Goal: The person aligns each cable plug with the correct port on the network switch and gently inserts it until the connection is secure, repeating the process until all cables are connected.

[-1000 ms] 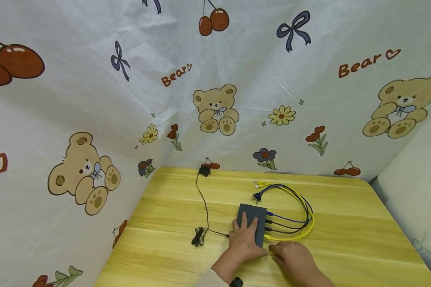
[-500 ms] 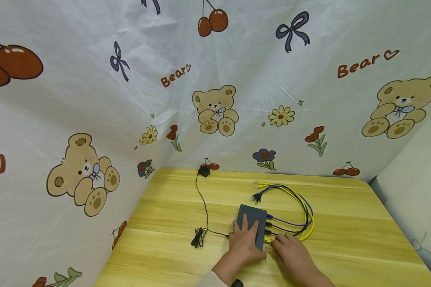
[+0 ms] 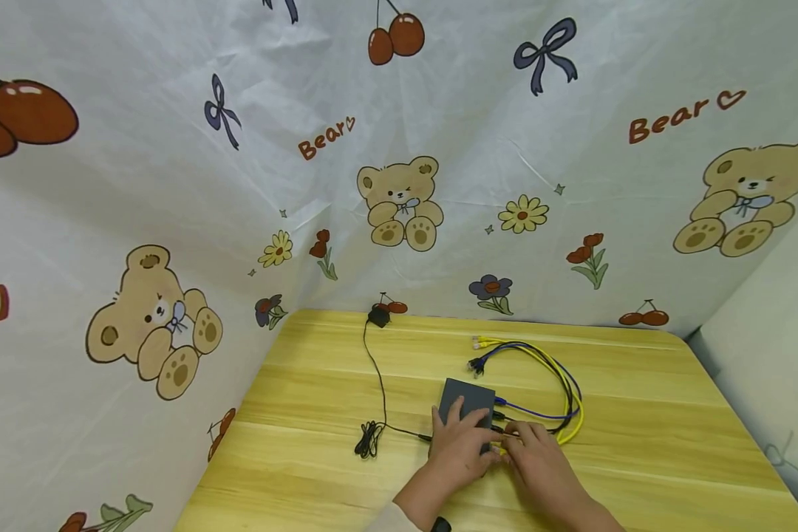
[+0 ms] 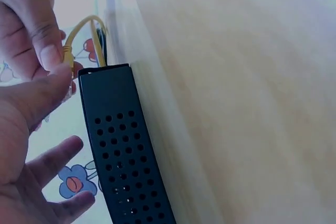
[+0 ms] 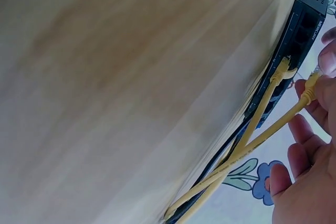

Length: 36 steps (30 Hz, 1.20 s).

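A dark network switch lies on the wooden table, its vented side filling the middle of the left wrist view. My right hand pinches the yellow plug end of a loose network cable beside the port side. Thumb and index finger of my left hand pinch the clear tip of this plug, while its other fingers spread over the switch. Another yellow cable sits in a port. Blue and black cables also run from the switch.
The cables loop to the back right, where their free connectors lie behind the switch. A thin black power cord with a bundled coil leads to an adapter at the table's back edge. A patterned cloth hangs behind.
My right hand has moved up and slightly left with the yellow cable's plug. My left thumb and index finger have come off the switch's corner to the plug's tip.
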Tool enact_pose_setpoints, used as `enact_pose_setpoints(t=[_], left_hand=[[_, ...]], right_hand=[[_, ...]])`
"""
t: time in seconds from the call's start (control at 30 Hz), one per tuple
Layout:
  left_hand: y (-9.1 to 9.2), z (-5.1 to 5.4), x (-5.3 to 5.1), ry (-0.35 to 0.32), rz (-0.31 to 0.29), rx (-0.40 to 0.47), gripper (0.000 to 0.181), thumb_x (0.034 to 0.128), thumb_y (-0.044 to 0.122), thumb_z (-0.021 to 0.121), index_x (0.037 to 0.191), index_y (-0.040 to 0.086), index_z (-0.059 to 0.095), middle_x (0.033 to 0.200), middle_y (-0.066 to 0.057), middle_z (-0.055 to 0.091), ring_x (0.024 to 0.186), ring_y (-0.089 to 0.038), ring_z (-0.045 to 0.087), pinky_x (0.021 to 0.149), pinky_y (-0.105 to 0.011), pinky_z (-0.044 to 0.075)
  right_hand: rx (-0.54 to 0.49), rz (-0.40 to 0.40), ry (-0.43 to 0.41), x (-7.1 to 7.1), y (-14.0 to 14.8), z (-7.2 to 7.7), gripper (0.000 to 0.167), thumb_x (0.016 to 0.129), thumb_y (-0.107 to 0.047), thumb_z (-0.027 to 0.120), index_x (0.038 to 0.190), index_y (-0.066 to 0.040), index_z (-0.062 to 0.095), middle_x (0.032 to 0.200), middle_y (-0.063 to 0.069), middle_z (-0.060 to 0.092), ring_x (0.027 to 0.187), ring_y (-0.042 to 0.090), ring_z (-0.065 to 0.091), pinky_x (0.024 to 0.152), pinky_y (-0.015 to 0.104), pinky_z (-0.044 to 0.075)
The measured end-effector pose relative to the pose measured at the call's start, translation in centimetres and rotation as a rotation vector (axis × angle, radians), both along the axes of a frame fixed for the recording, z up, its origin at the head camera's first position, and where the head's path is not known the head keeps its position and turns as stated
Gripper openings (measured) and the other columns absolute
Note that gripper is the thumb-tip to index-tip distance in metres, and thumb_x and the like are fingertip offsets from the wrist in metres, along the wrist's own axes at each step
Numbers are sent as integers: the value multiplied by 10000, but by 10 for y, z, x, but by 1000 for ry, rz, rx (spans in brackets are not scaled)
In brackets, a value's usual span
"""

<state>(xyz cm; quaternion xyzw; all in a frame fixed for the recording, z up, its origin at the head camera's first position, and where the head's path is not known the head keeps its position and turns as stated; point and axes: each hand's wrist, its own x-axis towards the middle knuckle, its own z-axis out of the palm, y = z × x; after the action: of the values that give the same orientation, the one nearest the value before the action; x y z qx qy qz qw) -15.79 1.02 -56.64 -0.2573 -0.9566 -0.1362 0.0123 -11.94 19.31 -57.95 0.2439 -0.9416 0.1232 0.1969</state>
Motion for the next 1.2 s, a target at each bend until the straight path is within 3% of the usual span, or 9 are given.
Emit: enact_pose_setpoints(t=[0.2,0.37,0.57,0.83,0.93,1.0,1.07,1.2], left_hand=[[3,0,0,-30,0,6,126,872,534,689,988,500,723,1407,201,535,1427,-276,378,1051,-742,244],[2,-1,0,-52,-6,18,67,900,481,679,952,469,721,1429,188,523,1435,-277,366,1055,-737,245],[0,-2,1,-54,-16,40,78,915,473,658,931,442,728,1439,165,523,1431,-287,371,1055,-725,266],[-1,-5,1,-81,-5,40,105,902,518,659,951,443,716,1472,134,494,1444,-313,343,1057,-706,286],[-4,-6,0,-139,48,-21,463,839,625,690,1241,400,644,1574,36,377,1475,-363,264,1058,-693,289],[-8,-7,0,-192,89,-82,821,754,723,706,1461,385,462,1636,-29,249,1494,-394,195,1058,-677,295],[-11,-8,-1,-244,120,-132,1073,678,782,718,1567,386,268,1665,-73,142,1506,-412,139,1062,-654,301],[-13,-8,-2,-289,134,-162,1152,645,768,754,1586,387,210,1674,-90,83,1490,-451,169,1061,-601,342]], right_hand=[[-24,8,19,1,-1,4,117,825,-130,792,886,-174,702,1135,45,639,1035,279,565,832,500,475],[-32,13,27,1,-1,5,167,825,-226,810,959,-162,735,1181,45,662,1077,288,575,832,510,478],[-46,-9,22,0,0,4,170,813,-267,821,942,-190,742,1168,11,683,1098,265,579,819,499,478],[-54,-47,-52,2,-2,4,141,829,-225,811,946,-184,743,1217,26,672,1132,286,571,836,538,475],[-59,-53,-84,2,-3,4,108,834,-220,808,898,-218,722,1228,32,662,1151,300,564,849,559,468],[-55,-59,-100,2,-3,4,110,833,-223,809,866,-241,706,1233,35,657,1169,310,559,861,574,463],[-52,-64,-112,1,-2,4,119,831,-234,813,846,-256,697,1239,41,653,1186,324,554,873,585,459],[-41,-58,-144,0,-2,4,121,825,-255,818,831,-263,698,1275,64,641,1240,358,528,903,613,451]])
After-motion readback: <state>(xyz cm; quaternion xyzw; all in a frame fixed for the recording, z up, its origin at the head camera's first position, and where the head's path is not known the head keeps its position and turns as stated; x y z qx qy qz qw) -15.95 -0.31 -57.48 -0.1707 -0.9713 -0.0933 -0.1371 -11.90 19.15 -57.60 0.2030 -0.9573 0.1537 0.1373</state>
